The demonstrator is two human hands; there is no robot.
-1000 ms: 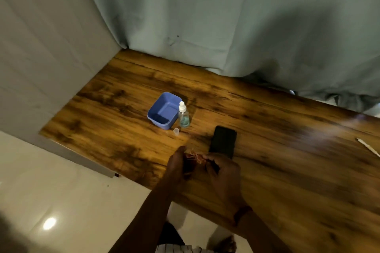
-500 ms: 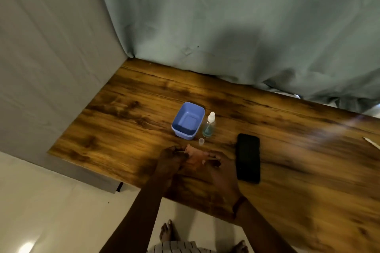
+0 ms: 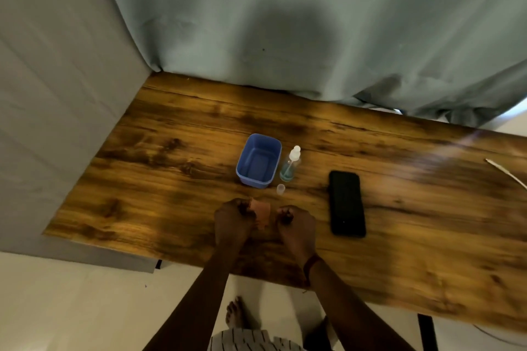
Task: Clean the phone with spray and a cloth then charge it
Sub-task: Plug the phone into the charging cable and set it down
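A black phone (image 3: 346, 202) lies face up on the wooden table (image 3: 171, 179), to the right of my hands. My left hand (image 3: 232, 221) pinches a small orange cloth (image 3: 262, 212) that hangs between my two hands just above the table. My right hand (image 3: 298, 224) is curled into a fist beside the cloth, with a narrow gap of wood showing between them. A small clear spray bottle (image 3: 289, 165) with bluish liquid and a white nozzle stands behind my hands. Its loose clear cap (image 3: 281, 189) sits in front of it.
A blue plastic tub (image 3: 258, 161) stands left of the spray bottle. A white cable end (image 3: 507, 174) lies at the table's far right edge. A grey-green curtain (image 3: 285, 23) hangs behind the table. The table's front edge runs under my forearms.
The view has swung so the phone now lies further right of my hands. My hands have drawn apart, and the cloth, bunched between both hands before, now hangs from the left one.
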